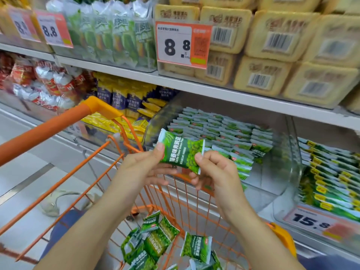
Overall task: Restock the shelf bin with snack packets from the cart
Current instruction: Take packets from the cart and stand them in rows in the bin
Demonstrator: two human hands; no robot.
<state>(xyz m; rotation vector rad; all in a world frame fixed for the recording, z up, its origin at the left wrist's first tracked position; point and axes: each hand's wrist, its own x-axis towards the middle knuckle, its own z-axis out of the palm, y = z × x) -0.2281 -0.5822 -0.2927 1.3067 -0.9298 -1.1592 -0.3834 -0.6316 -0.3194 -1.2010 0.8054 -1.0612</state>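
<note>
A green snack packet [181,151] of green peas is held up above the orange wire cart [109,166]. My left hand [144,168] pinches its left edge with the thumb on top. My right hand [214,170] pinches its lower right corner. Just beyond the packet stands the clear shelf bin [280,158], holding rows of several matching green packets [220,129]. Several more of the same packets [161,242] lie loose in the bottom of the cart.
A neighbouring bin of green and yellow packets [331,184] sits to the right with a 15.8 price tag [311,221]. Purple and yellow packets [128,108] fill the bin to the left. The upper shelf [214,88] carries beige packs and an 8.8 price tag [183,44].
</note>
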